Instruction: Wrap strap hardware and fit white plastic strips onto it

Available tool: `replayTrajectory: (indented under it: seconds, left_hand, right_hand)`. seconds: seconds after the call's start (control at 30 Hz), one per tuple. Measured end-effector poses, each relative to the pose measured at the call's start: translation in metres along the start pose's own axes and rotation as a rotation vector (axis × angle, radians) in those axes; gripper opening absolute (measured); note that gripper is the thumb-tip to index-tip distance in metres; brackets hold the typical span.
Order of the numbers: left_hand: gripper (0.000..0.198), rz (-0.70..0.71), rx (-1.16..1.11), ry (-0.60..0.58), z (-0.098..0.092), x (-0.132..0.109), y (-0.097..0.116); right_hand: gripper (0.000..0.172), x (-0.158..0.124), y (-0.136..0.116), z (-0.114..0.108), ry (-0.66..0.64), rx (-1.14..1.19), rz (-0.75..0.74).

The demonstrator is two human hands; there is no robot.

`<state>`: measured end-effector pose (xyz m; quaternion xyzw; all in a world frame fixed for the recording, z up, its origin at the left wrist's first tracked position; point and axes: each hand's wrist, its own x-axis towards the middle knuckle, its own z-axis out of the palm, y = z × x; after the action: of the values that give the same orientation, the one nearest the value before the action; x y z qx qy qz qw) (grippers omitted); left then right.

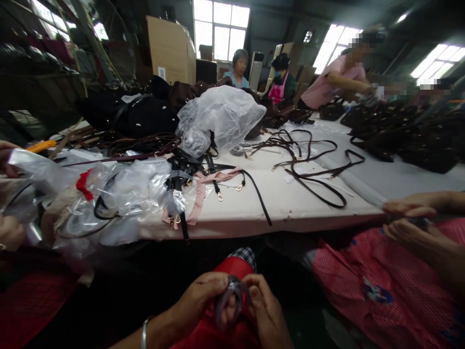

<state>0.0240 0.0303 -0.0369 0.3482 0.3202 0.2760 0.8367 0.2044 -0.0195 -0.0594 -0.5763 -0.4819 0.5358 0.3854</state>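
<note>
At the bottom centre, above a red garment (pixel 203 334), my left hand (pixel 203 295) pinches a small dark coiled item wrapped in clear plastic (pixel 236 291). My right hand (pixel 263 305) grips the other side of the same item, its thumb and fingers pressed together. Both hands are close together, a little below the table's front edge. Just what lies inside the plastic is too blurred to tell. A bracelet circles my left wrist.
On the white table (pixel 232 213) lie dark straps (pixel 316 189) with metal clasps, a pink ribbon (pixel 199 198), plastic bags (pixel 225 116) and dark bags (pixel 145 116). Co-workers' hands are near at left (pixel 10 232) and right (pixel 417 228). People stand behind the table.
</note>
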Motion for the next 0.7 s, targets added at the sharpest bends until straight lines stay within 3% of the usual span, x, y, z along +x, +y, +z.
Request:
replayTrajectory:
  seconds: [0.07,0.17,0.27,0.37,0.47,0.7]
  left_hand:
    - [0.044,0.014,-0.102,0.031,0.005,0.005,-0.001]
    - [0.040,0.012,-0.197,0.050,0.012,0.010,-0.002]
    - [0.038,-0.001,-0.263,0.062,0.017,0.010,-0.002]
    - [0.039,0.014,-0.275,0.054,0.019,0.007,-0.002]
    - [0.040,0.030,-0.244,0.039,0.018,0.004,-0.002]
    - [0.043,0.067,-0.230,0.047,0.009,0.005,-0.004]
  right_hand:
    - [0.063,-0.010,0.006,0.004,0.075,-0.166,-0.143]
    - [0.080,-0.017,0.012,-0.001,0.067,-0.389,-0.329]
    - [0.083,-0.016,0.014,-0.011,-0.054,-0.561,-0.473]
    - [0.081,-0.014,0.021,-0.010,0.010,-0.689,-0.555]
    - [0.076,-0.014,0.031,-0.002,0.132,-0.749,-0.536]
    - [0.079,-0.011,0.017,0.007,0.060,-0.762,-0.337]
